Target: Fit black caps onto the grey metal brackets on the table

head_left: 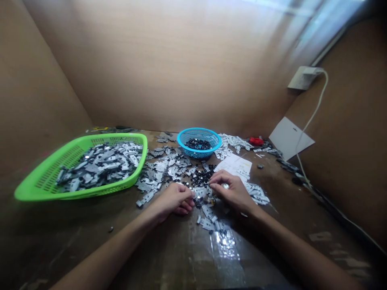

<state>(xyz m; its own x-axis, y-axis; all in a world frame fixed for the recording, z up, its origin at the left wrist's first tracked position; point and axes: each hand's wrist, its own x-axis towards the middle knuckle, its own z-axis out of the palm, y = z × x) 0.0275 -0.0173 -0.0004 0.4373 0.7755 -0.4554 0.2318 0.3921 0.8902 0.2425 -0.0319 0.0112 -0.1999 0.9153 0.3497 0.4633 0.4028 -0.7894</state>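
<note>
Closest of all, two bare forearms reaching in from the bottom of the view, well in front of the blue plastic basket (198, 133) on the dark brown tabletop (169, 257). Left hand (173, 200) curled loosely, knuckles up, fingertips turned down toward the scattered pieces; anything held inside those fingers, impossible to tell. Right hand (231, 191) just beside it, thumb and fingers drawn together, apparently pinching a small silvery disc (225, 186). Under and around both hands, a loose spill of grey stamped metal plates (205, 223), in front of the blue plastic basket. Slightly farther on, a heap of small dark round pieces (202, 176) directly in front of the blue plastic basket, with a sheet of white paper (234, 164) to the right of that heap, partly under a few plates. To the left of the blue plastic basket, a large green plastic basket (142, 161), tilted and piled with more plates. Inside the blue plastic basket, more dark round pieces (198, 144). Beyond and to the right of it, a strip of pale plates (232, 141) and a red object (256, 141), then a white card (290, 137) against the brown side wall, below a wall socket (304, 77) with a white cable (314, 112) hanging from it
</note>
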